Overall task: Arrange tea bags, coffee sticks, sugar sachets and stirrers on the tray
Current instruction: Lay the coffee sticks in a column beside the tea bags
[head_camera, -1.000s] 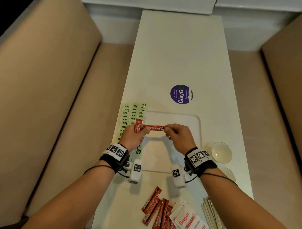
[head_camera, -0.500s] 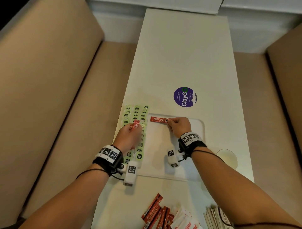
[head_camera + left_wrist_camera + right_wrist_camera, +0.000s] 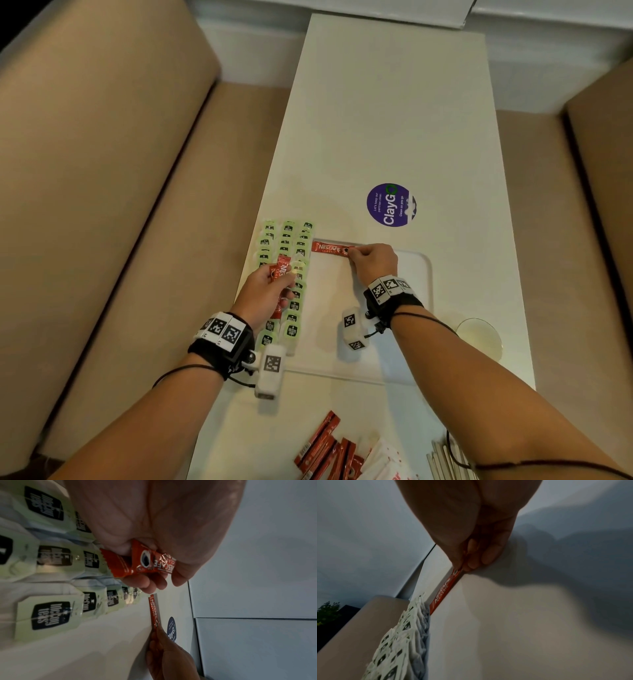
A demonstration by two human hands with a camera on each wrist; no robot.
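Red coffee stick (image 3: pixel 331 247), pinched by right hand (image 3: pixel 374 262), now lies at tray (image 3: pixel 422 274) far edge; left hand (image 3: pixel 265 291) grips spare sticks (image 3: pixel 281 270).

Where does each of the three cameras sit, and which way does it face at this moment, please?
Head: worn on the head, looking forward and down at the tray; both forearms, left hand and right hand show.
Left wrist: along the left palm at the held coffee sticks and tea bags.
Right wrist: low over the tray, along the right fingers pinching a coffee stick.
Shared: that stick at the tray's far edge appears in all three.
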